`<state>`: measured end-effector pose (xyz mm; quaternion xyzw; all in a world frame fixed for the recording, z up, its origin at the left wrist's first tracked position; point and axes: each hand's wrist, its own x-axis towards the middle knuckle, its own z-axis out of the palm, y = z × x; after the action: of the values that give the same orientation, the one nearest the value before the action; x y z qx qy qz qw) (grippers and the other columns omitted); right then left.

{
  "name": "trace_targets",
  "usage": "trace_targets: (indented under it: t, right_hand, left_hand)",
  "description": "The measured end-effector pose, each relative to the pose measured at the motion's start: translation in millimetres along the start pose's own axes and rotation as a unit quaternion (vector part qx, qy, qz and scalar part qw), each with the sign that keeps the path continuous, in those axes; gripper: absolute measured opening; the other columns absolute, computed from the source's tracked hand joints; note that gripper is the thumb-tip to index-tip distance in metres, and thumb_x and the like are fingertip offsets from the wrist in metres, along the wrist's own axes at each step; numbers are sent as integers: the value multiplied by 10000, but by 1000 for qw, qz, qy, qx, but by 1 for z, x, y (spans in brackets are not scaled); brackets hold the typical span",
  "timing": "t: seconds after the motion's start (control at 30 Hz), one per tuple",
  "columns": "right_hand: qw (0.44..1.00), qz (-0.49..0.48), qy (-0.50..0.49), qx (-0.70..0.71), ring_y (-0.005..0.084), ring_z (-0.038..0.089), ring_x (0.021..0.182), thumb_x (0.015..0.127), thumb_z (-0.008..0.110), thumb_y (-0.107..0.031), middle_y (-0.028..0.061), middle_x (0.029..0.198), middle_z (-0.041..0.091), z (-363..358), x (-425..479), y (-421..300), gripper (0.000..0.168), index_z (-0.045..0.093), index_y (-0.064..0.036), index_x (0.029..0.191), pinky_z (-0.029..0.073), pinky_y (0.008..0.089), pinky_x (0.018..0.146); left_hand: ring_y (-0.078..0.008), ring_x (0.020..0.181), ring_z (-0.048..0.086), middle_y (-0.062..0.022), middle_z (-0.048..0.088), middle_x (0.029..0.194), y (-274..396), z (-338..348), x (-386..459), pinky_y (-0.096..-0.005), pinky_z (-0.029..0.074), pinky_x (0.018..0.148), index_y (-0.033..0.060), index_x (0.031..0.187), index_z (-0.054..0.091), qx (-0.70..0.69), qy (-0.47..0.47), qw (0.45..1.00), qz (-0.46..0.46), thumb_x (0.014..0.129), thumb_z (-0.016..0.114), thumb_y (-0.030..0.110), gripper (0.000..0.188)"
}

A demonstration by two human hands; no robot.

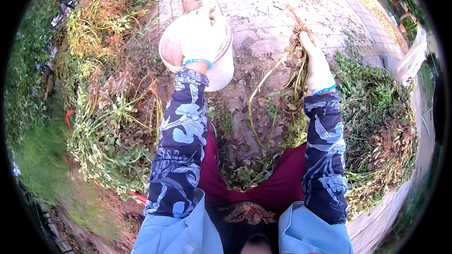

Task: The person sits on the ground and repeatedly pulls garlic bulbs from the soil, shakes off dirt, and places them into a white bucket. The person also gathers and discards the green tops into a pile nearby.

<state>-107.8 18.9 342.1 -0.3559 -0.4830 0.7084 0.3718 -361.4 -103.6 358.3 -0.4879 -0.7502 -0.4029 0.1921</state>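
My left hand [201, 35], in a white knit glove with a blue cuff edge, is over the mouth of a white plastic bucket [222, 72]. Glare washes out its fingers, and something brownish shows near the fingertips. In front of me to the right, my right hand [315, 60], gloved the same way, is closed on an uprooted peanut plant [300, 38]. The plant's reddish roots point up and away, while its yellow-green stems hang down towards my knees. Some pods show in the clump beside the glove. Both forearms wear dark sleeves with a pale blue floral print.
Heaps of pulled peanut plants lie on the left [116, 113] and right [374, 113], with pods showing in the right heap. Fallen leaves and soil litter the brick paving [247, 7]. A plastic bag [411, 60] stands at the right, near a long spread of pale yellow pods [378, 10].
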Motion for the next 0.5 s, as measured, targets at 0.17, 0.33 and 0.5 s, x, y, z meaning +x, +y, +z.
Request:
trace_targets:
  t: [0.17, 0.33, 0.5]
  right_hand:
    - [998, -4, -48, 39, 109, 512, 576, 990, 677, -399, 45, 860, 690, 8, -2, 5, 326, 634, -97, 1107, 413, 253, 547]
    - [999, -23, -30, -16, 86, 593, 801, 968, 708, -356, -9, 939, 656, 7, -1, 15, 365, 658, -65, 1184, 461, 241, 658]
    - [997, -71, -11, -27, 92, 454, 577, 1006, 660, -348, -40, 702, 513, 21, -4, 20, 258, 612, -102, 1065, 393, 273, 597]
  left_hand:
    - [-225, 1092, 656, -119, 705, 1179, 39, 20, -18, -368, 498, 944, 49, 1207, 673, -276, -267, 922, -55, 976, 645, 300, 342]
    - [-329, 1108, 658, -220, 680, 1188, 71, 29, -29, -401, 496, 977, -33, 1265, 616, -345, -347, 872, -26, 971, 654, 344, 480]
    - [-387, 1042, 659, -241, 671, 1111, 66, 48, -45, -446, 521, 903, -20, 1230, 580, -158, -210, 963, 61, 961, 620, 257, 388]
